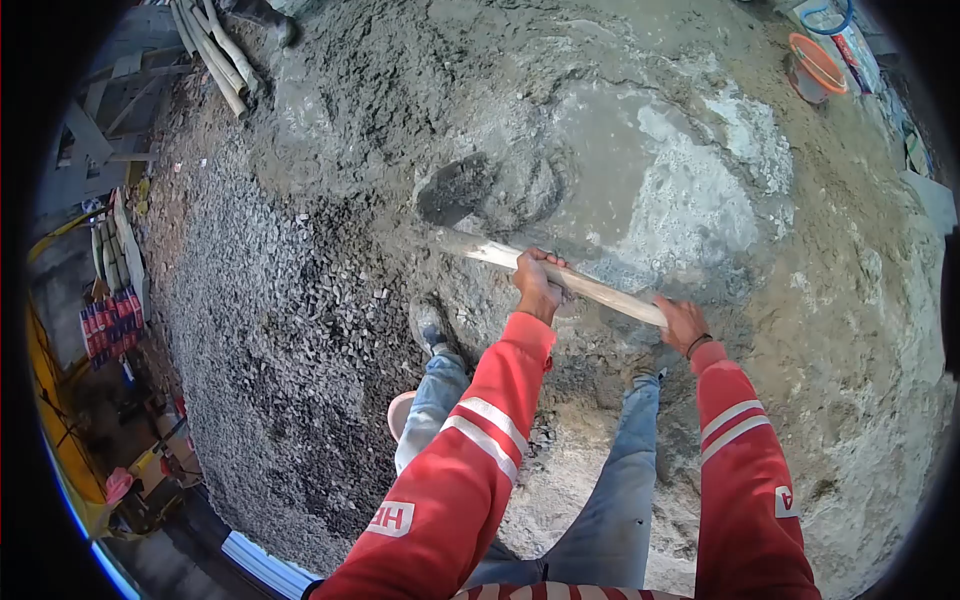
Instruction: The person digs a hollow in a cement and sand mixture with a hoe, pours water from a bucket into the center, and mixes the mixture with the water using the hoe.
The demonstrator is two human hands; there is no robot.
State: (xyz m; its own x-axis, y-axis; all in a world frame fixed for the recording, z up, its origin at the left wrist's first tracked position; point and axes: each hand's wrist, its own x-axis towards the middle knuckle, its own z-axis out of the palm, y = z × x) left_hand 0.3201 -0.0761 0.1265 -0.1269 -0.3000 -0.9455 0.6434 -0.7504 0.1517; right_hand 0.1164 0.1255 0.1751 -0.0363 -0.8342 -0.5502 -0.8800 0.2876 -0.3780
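My left hand [540, 283] is wrapped around the middle of a hoe's pale wooden handle [605, 293]. Close to the handle's right end, my right hand [683, 323] grips the same hoe. The handle slopes from upper left to lower right across my front. At its far left end the dark, dirt-coated blade [455, 190] meets the wet grey mix, and its edge is partly hidden. Just beyond the handle lies a pool of grey slurry [605, 165] with whitish powder [690, 195] along its right side.
Gravel [290, 330] spreads on the left, and grey sand mix [390, 90] lies ahead. An orange-rimmed bucket [818, 65] stands at upper right. Wooden poles [212, 50] lie at upper left. My shoe [430, 325] rests beside the gravel, with a pale round rim [400, 412] near that leg.
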